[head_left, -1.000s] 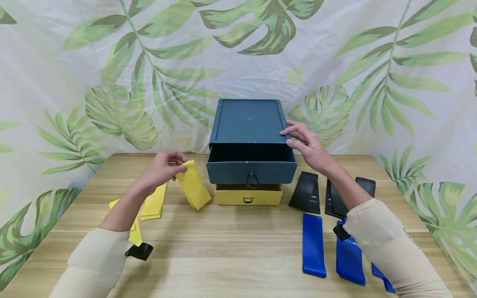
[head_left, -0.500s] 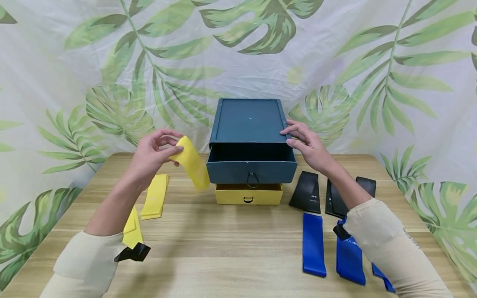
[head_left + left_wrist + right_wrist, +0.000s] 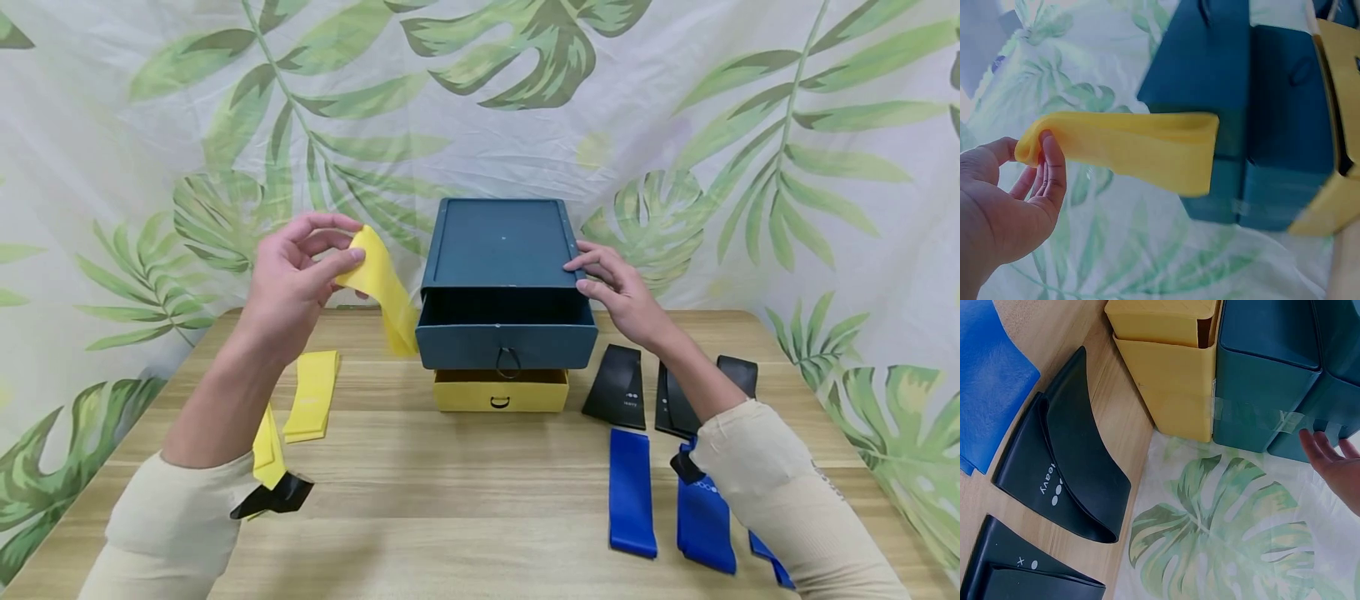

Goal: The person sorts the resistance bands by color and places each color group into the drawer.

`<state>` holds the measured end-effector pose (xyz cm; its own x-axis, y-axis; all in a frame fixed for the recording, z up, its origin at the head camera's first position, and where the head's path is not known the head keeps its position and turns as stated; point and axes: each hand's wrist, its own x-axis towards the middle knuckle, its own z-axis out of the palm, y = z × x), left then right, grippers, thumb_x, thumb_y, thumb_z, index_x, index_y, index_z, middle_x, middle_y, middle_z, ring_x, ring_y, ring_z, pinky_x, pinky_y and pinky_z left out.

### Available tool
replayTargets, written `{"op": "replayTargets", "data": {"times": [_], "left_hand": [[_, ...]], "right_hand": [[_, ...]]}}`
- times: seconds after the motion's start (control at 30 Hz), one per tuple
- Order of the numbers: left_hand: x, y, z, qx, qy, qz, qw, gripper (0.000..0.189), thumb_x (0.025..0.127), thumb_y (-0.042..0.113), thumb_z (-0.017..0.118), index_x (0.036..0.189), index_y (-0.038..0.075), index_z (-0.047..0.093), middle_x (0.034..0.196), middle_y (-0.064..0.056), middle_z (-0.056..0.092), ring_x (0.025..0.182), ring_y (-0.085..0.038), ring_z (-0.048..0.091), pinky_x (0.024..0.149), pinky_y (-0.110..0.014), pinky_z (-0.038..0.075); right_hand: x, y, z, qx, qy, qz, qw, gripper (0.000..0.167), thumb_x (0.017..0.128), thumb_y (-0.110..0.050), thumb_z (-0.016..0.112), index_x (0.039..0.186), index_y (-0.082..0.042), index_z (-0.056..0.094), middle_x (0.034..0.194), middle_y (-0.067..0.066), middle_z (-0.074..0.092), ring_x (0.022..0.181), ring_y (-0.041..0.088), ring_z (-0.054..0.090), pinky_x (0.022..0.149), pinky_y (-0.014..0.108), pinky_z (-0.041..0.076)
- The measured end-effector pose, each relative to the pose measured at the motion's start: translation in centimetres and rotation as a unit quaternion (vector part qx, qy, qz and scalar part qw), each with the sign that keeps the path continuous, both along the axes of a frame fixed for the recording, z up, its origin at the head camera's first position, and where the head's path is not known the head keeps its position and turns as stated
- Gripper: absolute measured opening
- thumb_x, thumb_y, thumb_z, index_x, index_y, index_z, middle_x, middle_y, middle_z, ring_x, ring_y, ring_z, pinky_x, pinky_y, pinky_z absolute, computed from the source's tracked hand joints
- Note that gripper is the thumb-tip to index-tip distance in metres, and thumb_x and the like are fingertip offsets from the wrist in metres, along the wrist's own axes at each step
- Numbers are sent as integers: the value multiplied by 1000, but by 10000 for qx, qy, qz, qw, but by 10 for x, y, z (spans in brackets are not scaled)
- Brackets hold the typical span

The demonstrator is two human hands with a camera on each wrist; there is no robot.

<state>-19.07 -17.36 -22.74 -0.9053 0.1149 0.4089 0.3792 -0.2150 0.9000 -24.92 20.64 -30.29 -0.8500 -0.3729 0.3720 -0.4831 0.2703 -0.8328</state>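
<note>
Between thumb and fingers, my left hand (image 3: 288, 279) pinches one end of a yellow resistance band (image 3: 386, 287). The band hangs down to the right in the head view, its lower end overlapping the left side of the stacked drawer unit (image 3: 502, 242). The unit's top teal drawer (image 3: 506, 348) is pulled out. Beneath it a yellow drawer (image 3: 498, 395) is partly out too. My right hand (image 3: 626, 296) rests its fingertips on the top's right edge; in the right wrist view those fingers (image 3: 1319, 447) lie against the teal side.
Yellow bands (image 3: 311, 396) lie folded on the wooden table (image 3: 450, 500) at left, one partly behind my left forearm. At right, black bands (image 3: 617, 387) lie behind blue bands (image 3: 632, 492), some hidden by my right forearm. A leaf-print cloth (image 3: 360, 108) hangs behind.
My left hand has raised the yellow resistance band from near the table, moving up and slightly left. The right hand has stayed on the drawer unit.
</note>
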Motion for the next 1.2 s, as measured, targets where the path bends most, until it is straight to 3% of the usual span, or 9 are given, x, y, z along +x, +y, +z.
{"op": "replayTargets", "data": {"times": [0.3,0.5,0.73,1.2], "left_hand": [[-1,27,26,573,746,-186,9954,26,93,-17,56,106,1,69,84,-7,68,73,-17,69,66,-24,61],[-6,46,38,743,916,-350,9924,25,93,-15,57,106,3,70,85,-8,67,74,-18,69,65,-25,61],[-15,73,41,719,823,-683,9917,25,92,-15,60,104,4,70,86,-10,66,75,-20,70,65,-27,62],[-29,114,41,4,909,-758,9930,20,93,-9,66,110,-1,68,86,-11,66,76,-22,72,74,-31,63]], "right_hand": [[0,1,-1,-36,5,-20,10000,30,106,-6,47,130,11,54,166,19,27,152,43,30,119,63,28],[-1,0,-2,-39,1,-28,10000,30,106,-6,47,130,11,55,166,19,27,152,42,30,120,62,28],[-1,0,-2,-22,33,-38,10000,30,106,-7,48,130,11,55,166,19,27,152,42,30,120,62,28],[-2,0,-3,9,35,-88,10000,30,106,-7,48,130,10,55,166,19,28,151,42,32,120,62,29]]}}
